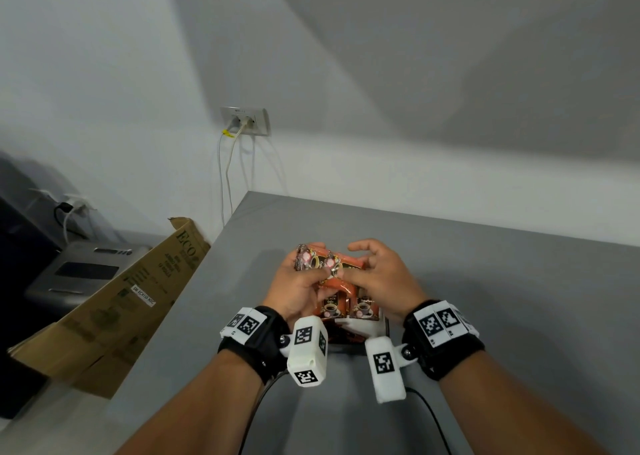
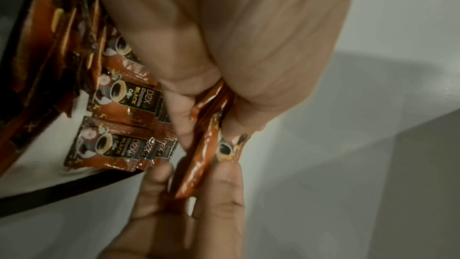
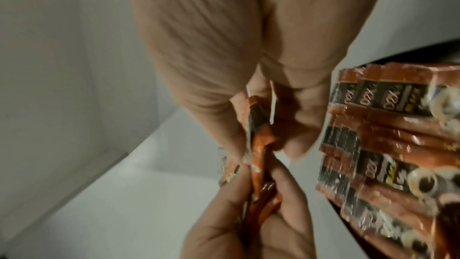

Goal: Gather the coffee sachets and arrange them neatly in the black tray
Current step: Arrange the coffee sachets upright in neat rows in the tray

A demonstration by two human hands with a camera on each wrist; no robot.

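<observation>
Over the grey table my left hand (image 1: 298,288) grips a small bunch of orange-brown coffee sachets (image 1: 332,264), which fan out above its fingers. My right hand (image 1: 377,274) pinches the same bunch from the right; the right wrist view shows its thumb and fingers closed on an orange sachet (image 3: 259,135). Directly under both hands sits the black tray (image 2: 62,188). In it lie rows of overlapping sachets (image 2: 112,96) printed with a coffee cup and "BLACK", also seen as a stack (image 3: 373,145) in the right wrist view. My wrists hide much of the tray in the head view.
A flattened cardboard box (image 1: 138,298) leans against the table's left edge, with a silver appliance (image 1: 79,271) behind it. A wall socket (image 1: 246,120) with cables hangs above the table's far left corner. Bare grey tabletop (image 1: 502,298) stretches to the right.
</observation>
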